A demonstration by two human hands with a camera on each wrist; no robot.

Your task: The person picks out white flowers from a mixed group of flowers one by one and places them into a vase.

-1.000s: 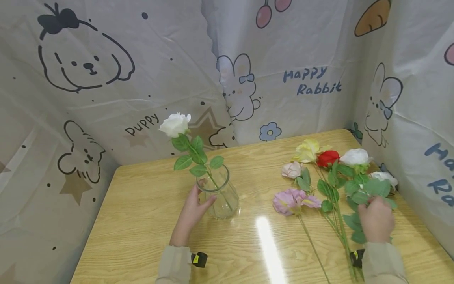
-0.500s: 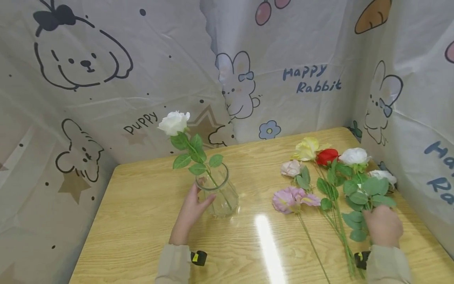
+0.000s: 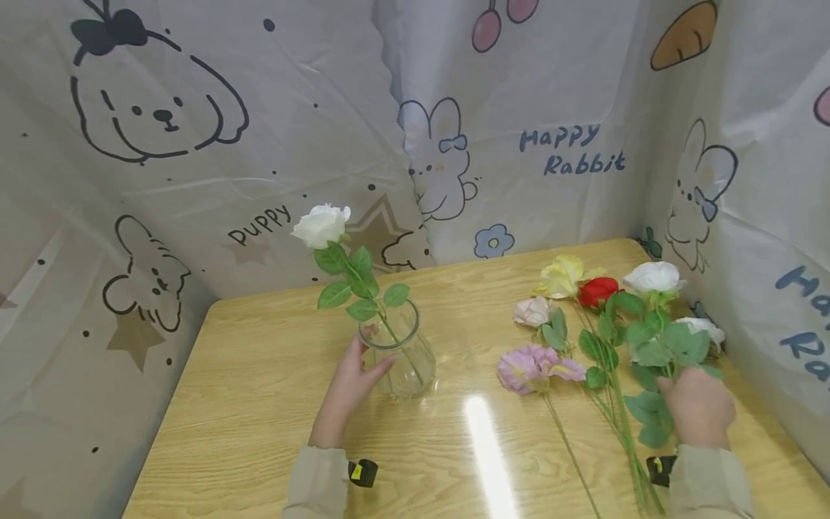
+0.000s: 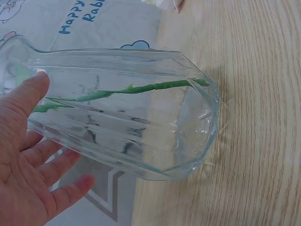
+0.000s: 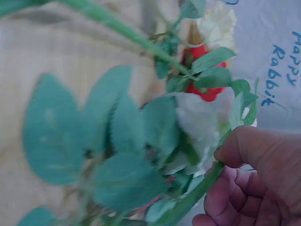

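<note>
My left hand point(image 3: 349, 386) holds a clear glass vase point(image 3: 418, 367) near its neck, the thumb on one side and fingers on the other. A single white rose point(image 3: 322, 225) leans left out of the vase, its green stem point(image 4: 155, 86) showing through the ribbed glass. On the right, my right hand point(image 3: 702, 407) pinches a thick green stem point(image 5: 200, 188) between thumb and fingers. This stem appears to lead up through leaves to a white flower point(image 3: 653, 277). The hand covers part of the stem in the head view.
Beside the right hand lie a yellow flower point(image 3: 560, 276), a red flower point(image 3: 598, 292), a pale pink flower point(image 3: 533, 311), a purple flower point(image 3: 532, 367) and another white flower point(image 3: 703, 330). Their stems cross on the wooden table point(image 3: 259, 404). Printed cloth point(image 3: 259, 86) walls the back and sides.
My right hand has shifted slightly right, and the white flower above it has risen a little with its leaves. My left hand and the vase stay where they were.
</note>
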